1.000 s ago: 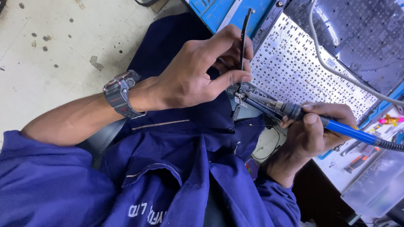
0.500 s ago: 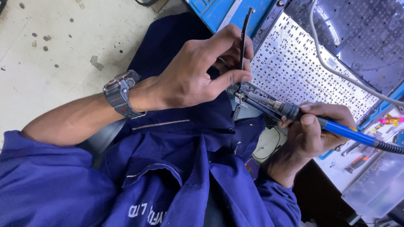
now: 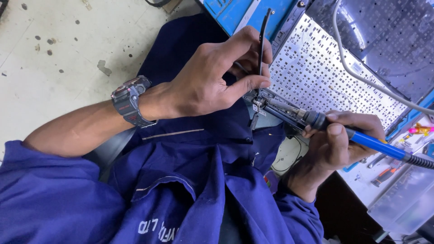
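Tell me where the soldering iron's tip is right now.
In the head view, mid-frame: the right hand holds the blue-handled soldering iron, its tip at the small metal part just below the left hand's fingers.

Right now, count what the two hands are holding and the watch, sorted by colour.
Black: 2, the thin tweezers in the left hand and the wristwatch.
Blue: 1, the soldering iron in the right hand.
Total: 3

Soldering iron (image 3: 361, 138) cord cut off at right edge; tip contact hidden behind left hand (image 3: 212, 81) fingers.
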